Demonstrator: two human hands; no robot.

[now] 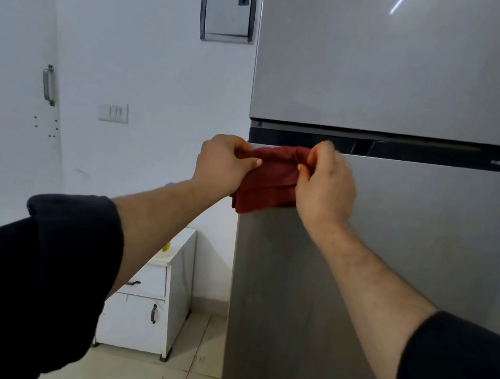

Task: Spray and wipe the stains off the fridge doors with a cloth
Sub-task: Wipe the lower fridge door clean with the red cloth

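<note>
The fridge [435,200] runs off the frame at the top, right and bottom, so only part of its two doors shows. These are the upper door [406,66] and the lower door [459,253], parted by one dark strip [441,156] whose small lettering is too blurred to read. One red cloth [267,182] is bunched at the lower door's top left corner, just under that strip. Whether it presses on the metal cannot be told. Two hands hold it: the left hand [223,166] pinches its left end with curled fingers, and the right hand [326,188] grips its right end. Both cover part of the fabric. Faint smears low on the lower door are hard to make out. Left of the fridge are one white cabinet [142,313], partly behind the left forearm, one switch plate [113,112] and one grey wall box [228,11]. Something yellow lies on top of the cabinet, too small to identify.
</note>
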